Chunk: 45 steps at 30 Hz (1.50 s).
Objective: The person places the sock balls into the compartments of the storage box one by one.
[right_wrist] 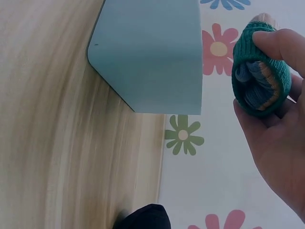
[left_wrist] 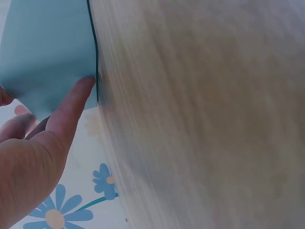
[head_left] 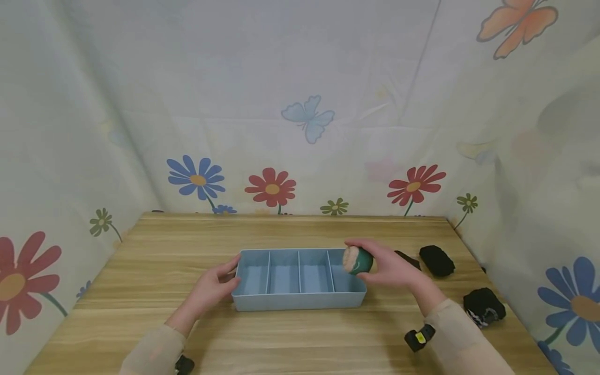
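A pale blue box [head_left: 300,301] with several side-by-side compartments stands on the wooden table; the compartments to the left look bare inside. At its left end, my left hand [head_left: 217,284] holds the box with thumb and fingers spread around the corner. The thumb [left_wrist: 76,102] lies against the box wall low down in the left wrist view. Over the rightmost compartment, my right hand [head_left: 386,265] grips a rolled sock [head_left: 360,260], green with a beige end. In the right wrist view, the sock's open green cuff [right_wrist: 259,88] shows blue and tan knit tucked inside.
To the right lie black rolled cloth bundles, one at the back [head_left: 437,260] and one nearer the front [head_left: 484,307]. Another dark one [head_left: 408,259] is partly hidden behind my right hand. A flower-printed curtain [head_left: 309,172] surrounds the table's back and sides.
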Motion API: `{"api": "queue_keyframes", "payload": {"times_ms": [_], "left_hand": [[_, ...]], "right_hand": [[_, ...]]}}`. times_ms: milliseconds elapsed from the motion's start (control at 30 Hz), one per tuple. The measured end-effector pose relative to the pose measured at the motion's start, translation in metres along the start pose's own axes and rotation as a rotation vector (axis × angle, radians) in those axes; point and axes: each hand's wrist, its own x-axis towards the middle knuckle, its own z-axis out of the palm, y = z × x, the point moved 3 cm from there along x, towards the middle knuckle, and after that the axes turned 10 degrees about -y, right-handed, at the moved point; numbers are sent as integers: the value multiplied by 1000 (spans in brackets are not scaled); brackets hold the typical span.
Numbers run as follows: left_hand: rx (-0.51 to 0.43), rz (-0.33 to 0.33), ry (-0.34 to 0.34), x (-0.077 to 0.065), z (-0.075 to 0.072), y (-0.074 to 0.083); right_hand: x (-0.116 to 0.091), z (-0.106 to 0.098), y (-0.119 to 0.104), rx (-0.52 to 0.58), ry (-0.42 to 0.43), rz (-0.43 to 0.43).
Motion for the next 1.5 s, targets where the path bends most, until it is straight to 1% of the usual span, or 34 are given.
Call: {"api": "queue_keyframes", "payload": {"times_ms": [167, 500, 733, 800, 967, 1200, 1333, 1500], "left_hand": [[2, -4, 8, -1, -1, 0], [5, -14, 11, -1, -2, 2], [-5, -10, 5, -2, -1, 3], [-5, -7, 3, -2, -1, 4], [26, 8, 4, -4, 0, 5], [71, -5, 24, -3, 0, 4], [88, -17, 36, -2, 0, 4], [91, -13, 37, -2, 0, 4]], "right_hand": [[8, 2, 3, -49, -47, -40], [17, 9, 5, -73, -150, -83], [21, 14, 7, -92, -187, -58], [22, 15, 6, -120, -190, -72], [22, 16, 1, -189, -170, -149], [15, 14, 3, -185, -110, -178], [8, 14, 5, -188, -66, -168], [-1, 15, 8, -145, -10, -100]]}}
